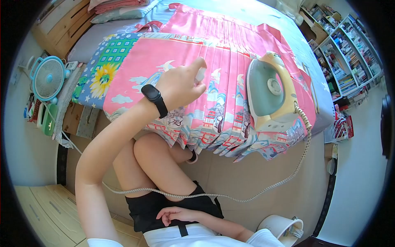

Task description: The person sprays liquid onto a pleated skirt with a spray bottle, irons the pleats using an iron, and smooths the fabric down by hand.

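The left hand (184, 84) grips a pale object (200, 74) over pleated cloth (212, 103), near the iron (271, 92). The right hand (175, 214) hangs loosely open.

There is one iron (271, 88), one pink garment (205, 24), one fan (49, 78), one black wristwatch (152, 94), one bed (321, 108) and one white bin (273, 224).

Pink pleated garment (166, 55), spread out, cream and green iron (266, 96) atop
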Motion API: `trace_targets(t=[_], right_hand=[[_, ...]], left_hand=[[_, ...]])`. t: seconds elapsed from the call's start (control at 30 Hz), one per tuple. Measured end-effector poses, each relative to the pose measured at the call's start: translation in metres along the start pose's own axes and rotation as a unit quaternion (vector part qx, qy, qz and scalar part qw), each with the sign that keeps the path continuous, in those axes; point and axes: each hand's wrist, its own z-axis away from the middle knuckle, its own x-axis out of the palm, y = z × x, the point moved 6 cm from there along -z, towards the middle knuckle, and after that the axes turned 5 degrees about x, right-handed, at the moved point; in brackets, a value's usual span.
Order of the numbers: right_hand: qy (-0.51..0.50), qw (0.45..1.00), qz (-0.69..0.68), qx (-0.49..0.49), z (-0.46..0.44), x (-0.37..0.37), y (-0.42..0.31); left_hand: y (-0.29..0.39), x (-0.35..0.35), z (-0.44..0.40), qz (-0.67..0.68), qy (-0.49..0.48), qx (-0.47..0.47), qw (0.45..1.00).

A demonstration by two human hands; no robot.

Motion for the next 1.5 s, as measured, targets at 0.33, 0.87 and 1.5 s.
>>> trace_targets(t=[0.33,0.87,1.5], right_hand=[[0.0,1.0,-0.003,-0.001,-0.002,0.0,0.001],[-0.016,1.0,0.002,0.002,-0.002,-0.001,-0.001],[-0.016,1.0,-0.003,-0.001,-0.002,-0.003,0.003]], left_hand=[[-0.007,0.002,-0.004,0.051,0.052,0.039,0.997],[-0.014,-0.002,-0.036,0.037,0.049,-0.038,0.997],[-0.026,0.007,-0.076,0.059,0.063,-0.028,0.996]])
